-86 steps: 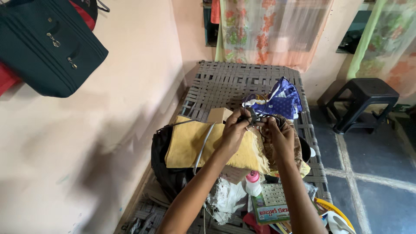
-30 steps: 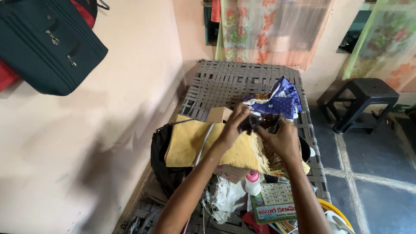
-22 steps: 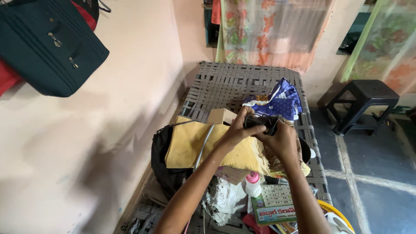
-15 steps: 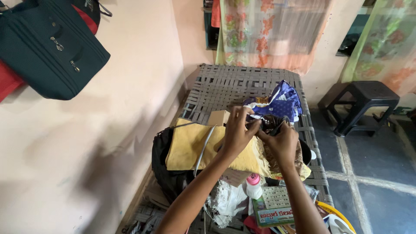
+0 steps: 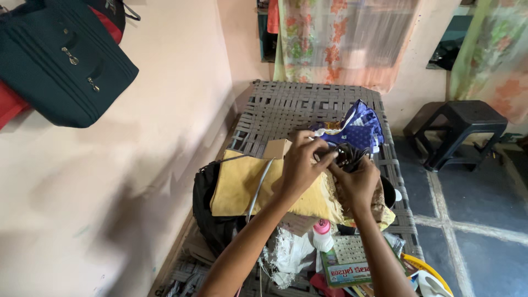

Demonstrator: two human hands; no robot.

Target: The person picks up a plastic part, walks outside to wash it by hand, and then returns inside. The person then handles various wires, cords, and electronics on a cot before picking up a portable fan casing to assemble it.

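Both hands met over a cluttered woven cot: the left hand point(image 5: 300, 168) had its fingers curled shut on a bundle of black cord point(image 5: 347, 155), while the right hand point(image 5: 357, 180), just at its 3 o'clock, pinched the same bundle from below. The cord sat between the two hands, held above a yellow cloth point(image 5: 242, 184) that lay draped over a black bag point(image 5: 206, 212). A small cardboard box point(image 5: 276, 148) stood at the left hand's 11 o'clock, and a blue patterned bag point(image 5: 360, 126) lay at the cord's 12 o'clock. Toward 6 o'clock, near the wrists, were a white bottle with a pink cap point(image 5: 322, 234) and a green booklet point(image 5: 345, 267). A black stool point(image 5: 459, 129) stood on the floor at 3 o'clock, well apart from the cot point(image 5: 297, 104); a dark bag point(image 5: 60, 60) hung on the wall at 10 o'clock.
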